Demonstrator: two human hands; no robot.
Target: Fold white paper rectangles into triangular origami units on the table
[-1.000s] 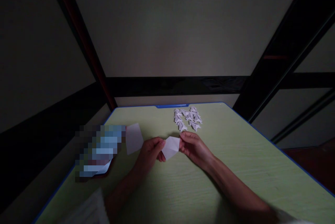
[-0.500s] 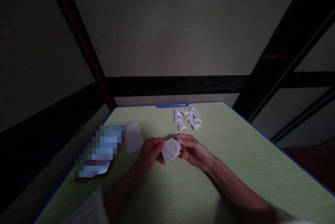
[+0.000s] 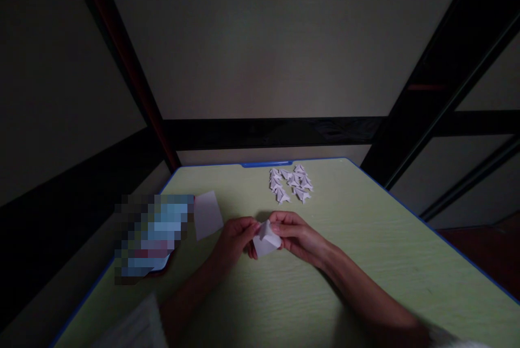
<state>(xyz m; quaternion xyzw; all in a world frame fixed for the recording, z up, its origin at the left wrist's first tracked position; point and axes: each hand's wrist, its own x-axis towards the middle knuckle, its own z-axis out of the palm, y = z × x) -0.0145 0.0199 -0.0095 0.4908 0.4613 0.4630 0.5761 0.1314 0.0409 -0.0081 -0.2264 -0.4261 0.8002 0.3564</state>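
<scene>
I observe the folded paper (image 3: 267, 246) over the table (image 3: 365, 229). Left hand (image 3: 234, 237): grip pinches it at 10 o'clock. Right hand (image 3: 299, 235): grip pinches it at 2 o'clock. Beyond, paper figures (image 3: 293, 180) lie at 1 o'clock, a flat sheet (image 3: 208, 216) at 10.

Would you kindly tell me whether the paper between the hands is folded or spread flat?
Folded: the white paper rises in a creased peak between the left hand and the right hand.

The left hand (image 3: 239, 237) and right hand (image 3: 298, 235) pinch close together — forearms (image 3: 361, 287) slanting inward, well short of the far worktop edge (image 3: 211, 166).
</scene>
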